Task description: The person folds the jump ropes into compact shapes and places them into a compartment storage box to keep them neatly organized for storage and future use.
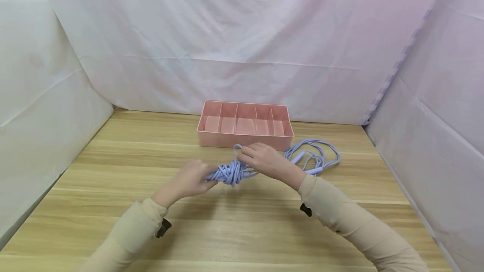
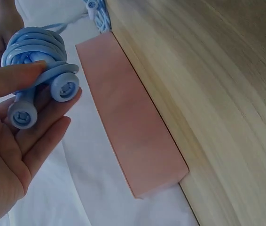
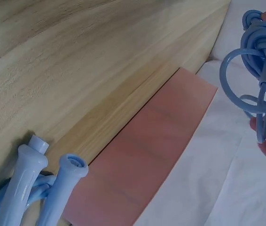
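A light-blue jump rope (image 1: 231, 173) is wound in tight turns about its own two handles, held up between both hands. My left hand (image 1: 194, 177) grips it at the handle ends; in the left wrist view the thumb presses over the cord and the fingers lie beneath the handle caps (image 2: 65, 88). At the bundle's other end, my right hand (image 1: 264, 158) holds the cord. A loose loop of cord (image 3: 223, 77) stands out there in the right wrist view. Part of the right hand is cut off by that view's edge.
Behind the hands stands a pink box (image 1: 245, 139) with several compartments. Right of it, a second light-blue jump rope (image 1: 314, 171) lies loosely coiled on the wooden table (image 1: 132, 154). White sheets (image 1: 242, 41) hang at the back and both sides.
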Demonstrator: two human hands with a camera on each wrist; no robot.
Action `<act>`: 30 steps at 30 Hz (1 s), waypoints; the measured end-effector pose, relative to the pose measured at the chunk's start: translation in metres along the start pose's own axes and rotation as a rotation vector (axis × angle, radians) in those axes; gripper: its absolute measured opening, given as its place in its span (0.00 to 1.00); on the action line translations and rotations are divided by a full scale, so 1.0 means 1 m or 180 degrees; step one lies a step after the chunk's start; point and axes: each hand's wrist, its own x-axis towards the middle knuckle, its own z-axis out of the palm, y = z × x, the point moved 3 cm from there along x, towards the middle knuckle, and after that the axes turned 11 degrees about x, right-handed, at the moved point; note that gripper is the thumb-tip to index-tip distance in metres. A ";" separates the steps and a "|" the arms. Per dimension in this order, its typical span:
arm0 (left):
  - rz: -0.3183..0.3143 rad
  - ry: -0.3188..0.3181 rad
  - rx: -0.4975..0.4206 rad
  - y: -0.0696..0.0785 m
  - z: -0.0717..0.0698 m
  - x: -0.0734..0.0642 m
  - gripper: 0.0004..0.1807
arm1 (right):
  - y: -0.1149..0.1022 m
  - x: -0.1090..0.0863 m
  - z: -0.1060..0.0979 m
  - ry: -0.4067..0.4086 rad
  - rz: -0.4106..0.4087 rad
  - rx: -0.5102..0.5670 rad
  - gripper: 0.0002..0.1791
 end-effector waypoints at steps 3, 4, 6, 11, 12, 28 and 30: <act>0.0033 0.0096 -0.0053 -0.004 0.001 -0.003 0.07 | -0.001 0.000 -0.001 0.0035 0.0306 0.0362 0.07; 0.0041 0.0138 -0.0086 -0.005 0.002 -0.004 0.07 | -0.002 0.001 -0.002 0.0055 0.0400 0.0495 0.07; 0.0036 0.0225 -0.0163 -0.007 0.003 -0.006 0.07 | -0.003 0.002 -0.003 0.0124 0.0602 0.0692 0.07; -0.0078 0.0332 -0.0282 -0.011 0.004 -0.008 0.08 | -0.004 0.004 -0.005 0.0430 0.1120 0.0984 0.08; -0.0107 0.0335 -0.0296 -0.011 0.005 -0.008 0.08 | -0.005 0.004 -0.005 0.0505 0.1211 0.1026 0.08; -0.0495 0.0190 -0.1242 -0.019 0.019 -0.015 0.08 | 0.007 0.000 -0.012 -0.0132 0.1982 0.3207 0.11; -0.0528 0.0124 -0.1395 -0.019 0.020 -0.016 0.08 | 0.008 -0.003 -0.013 -0.0248 0.1888 0.3316 0.12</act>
